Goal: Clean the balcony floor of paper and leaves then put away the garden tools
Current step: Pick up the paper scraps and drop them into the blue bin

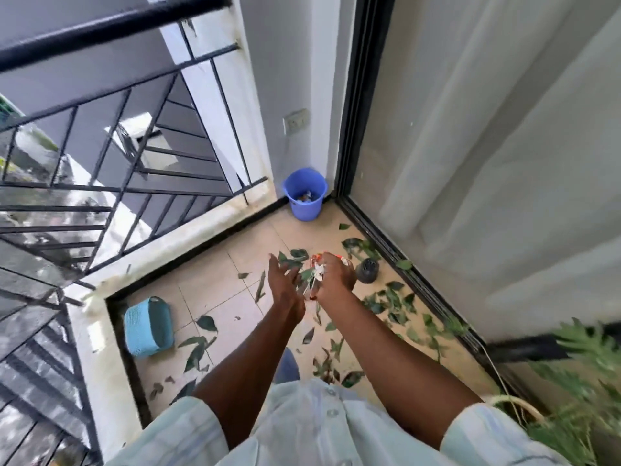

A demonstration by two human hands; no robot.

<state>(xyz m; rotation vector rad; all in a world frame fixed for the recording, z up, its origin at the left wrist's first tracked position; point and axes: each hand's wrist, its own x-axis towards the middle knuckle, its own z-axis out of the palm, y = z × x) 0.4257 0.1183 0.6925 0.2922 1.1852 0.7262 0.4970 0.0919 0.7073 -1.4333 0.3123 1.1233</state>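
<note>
Gripping paper scraps point(316, 275), right hand point(336, 275), left hand point(284, 280) spread

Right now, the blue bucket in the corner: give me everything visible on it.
The blue bucket looks like plastic, round, tapering toward its base, with a rolled rim. It stands upright and open-topped on the tiled floor in the far corner, where the white wall meets the dark sliding-door frame. Some scraps lie at its bottom, too blurred to identify. No handle shows. Neither hand touches it; the nearest leaves lie apart from it on the floor.
</note>
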